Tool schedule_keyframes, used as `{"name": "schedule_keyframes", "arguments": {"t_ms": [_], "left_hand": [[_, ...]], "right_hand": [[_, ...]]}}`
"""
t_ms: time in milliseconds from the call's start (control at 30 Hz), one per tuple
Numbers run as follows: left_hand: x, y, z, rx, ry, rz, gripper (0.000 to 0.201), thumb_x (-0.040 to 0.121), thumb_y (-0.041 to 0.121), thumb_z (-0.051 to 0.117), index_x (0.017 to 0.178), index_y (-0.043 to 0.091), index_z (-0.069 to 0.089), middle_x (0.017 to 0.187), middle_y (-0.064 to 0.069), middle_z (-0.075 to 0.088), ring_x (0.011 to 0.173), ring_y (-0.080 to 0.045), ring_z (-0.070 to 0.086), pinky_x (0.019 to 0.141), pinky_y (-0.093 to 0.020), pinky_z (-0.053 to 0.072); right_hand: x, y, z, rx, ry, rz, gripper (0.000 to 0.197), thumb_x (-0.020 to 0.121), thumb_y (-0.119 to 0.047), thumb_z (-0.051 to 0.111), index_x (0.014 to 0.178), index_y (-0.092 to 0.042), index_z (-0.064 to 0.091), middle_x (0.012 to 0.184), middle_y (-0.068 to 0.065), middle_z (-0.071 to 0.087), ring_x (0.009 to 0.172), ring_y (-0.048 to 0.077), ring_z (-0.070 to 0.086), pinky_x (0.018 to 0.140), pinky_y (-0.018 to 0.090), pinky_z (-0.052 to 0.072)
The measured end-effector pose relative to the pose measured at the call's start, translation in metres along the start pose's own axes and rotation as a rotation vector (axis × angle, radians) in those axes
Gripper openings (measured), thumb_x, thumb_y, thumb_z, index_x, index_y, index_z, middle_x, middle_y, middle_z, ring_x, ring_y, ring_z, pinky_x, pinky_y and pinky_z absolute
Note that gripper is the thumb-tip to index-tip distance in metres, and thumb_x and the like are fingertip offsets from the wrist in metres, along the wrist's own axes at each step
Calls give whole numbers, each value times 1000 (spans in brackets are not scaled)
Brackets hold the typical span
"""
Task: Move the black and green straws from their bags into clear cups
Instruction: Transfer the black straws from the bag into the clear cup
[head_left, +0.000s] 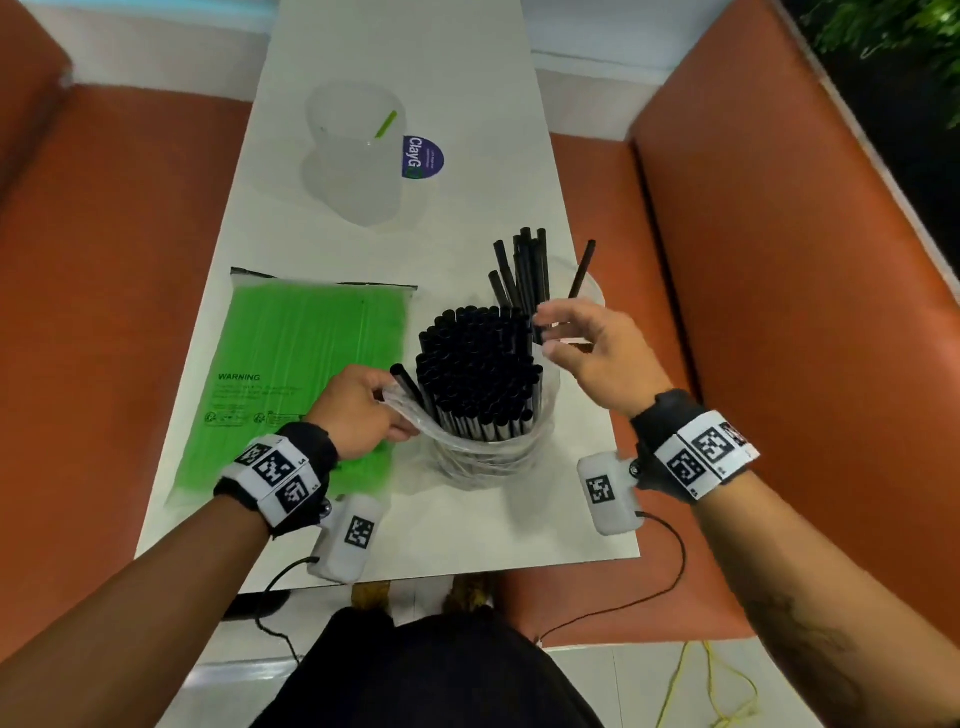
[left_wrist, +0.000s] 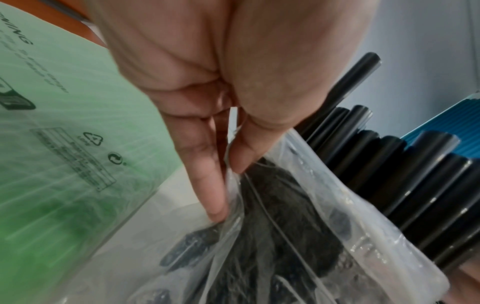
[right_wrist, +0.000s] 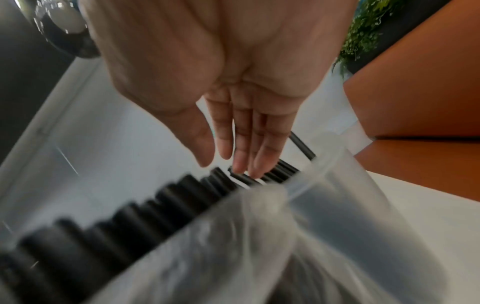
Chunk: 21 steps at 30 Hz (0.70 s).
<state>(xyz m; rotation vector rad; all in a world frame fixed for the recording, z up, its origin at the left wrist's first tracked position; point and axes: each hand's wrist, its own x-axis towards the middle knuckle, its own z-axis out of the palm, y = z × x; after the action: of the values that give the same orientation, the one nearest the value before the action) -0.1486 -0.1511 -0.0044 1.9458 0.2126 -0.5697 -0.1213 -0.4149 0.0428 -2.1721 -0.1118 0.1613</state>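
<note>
A dense bundle of black straws (head_left: 478, 369) stands upright in a crumpled clear bag (head_left: 467, 457) at the table's middle. My left hand (head_left: 358, 410) pinches that bag's rim (left_wrist: 259, 185) between thumb and fingers. My right hand (head_left: 582, 343) hovers just right of the bundle, fingers straight and thumb apart (right_wrist: 223, 162), holding nothing. Behind it a clear cup (head_left: 592, 291) holds several black straws (head_left: 524, 270). A flat bag of green straws (head_left: 291, 384) lies at the left. Farther back a stack of clear cups (head_left: 358, 156) holds one green straw (head_left: 386, 124).
The narrow white table (head_left: 467, 78) runs away from me between two orange benches (head_left: 779, 312). A blue round sticker (head_left: 423, 157) lies beside the far cups. The right-hand cup stands close to the table's right edge. Cables hang below my wrists.
</note>
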Motion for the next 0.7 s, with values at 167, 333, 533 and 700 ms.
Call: {"name": "schedule_keyframes", "arguments": {"t_ms": [167, 333, 533, 700], "left_hand": [[-2, 5, 3, -7, -4, -5, 12, 82, -15, 60, 91, -11, 68, 80, -11, 71, 56, -2, 69, 52, -9, 51], [-2, 7, 4, -21, 5, -19, 13, 83, -18, 58, 91, -12, 67, 76, -8, 69, 53, -1, 68, 49, -8, 50], [-4, 5, 1, -65, -1, -22, 14, 82, -19, 58, 89, -11, 67, 79, -13, 71, 57, -6, 71, 53, -12, 53], [-4, 4, 2, -51, -9, 2, 15, 81, -20, 58, 86, -11, 68, 77, -13, 72, 57, -7, 71, 53, -12, 54]], "right_hand": [[-1, 5, 21, 55, -37, 40, 43, 89, -3, 67, 130, -12, 58, 124, 5, 65, 117, 15, 58, 102, 26, 44], [-1, 4, 33, 48, 65, 18, 24, 89, -7, 67, 113, -7, 67, 105, 5, 68, 90, 11, 58, 84, 11, 44], [-11, -1, 30, 121, 167, 1, 20, 86, -7, 71, 104, 1, 68, 96, 5, 66, 85, 14, 57, 82, 27, 47], [-14, -13, 17, 227, 219, -19, 17, 85, -7, 73, 100, -1, 70, 96, 14, 72, 90, 27, 66, 85, 31, 54]]}}
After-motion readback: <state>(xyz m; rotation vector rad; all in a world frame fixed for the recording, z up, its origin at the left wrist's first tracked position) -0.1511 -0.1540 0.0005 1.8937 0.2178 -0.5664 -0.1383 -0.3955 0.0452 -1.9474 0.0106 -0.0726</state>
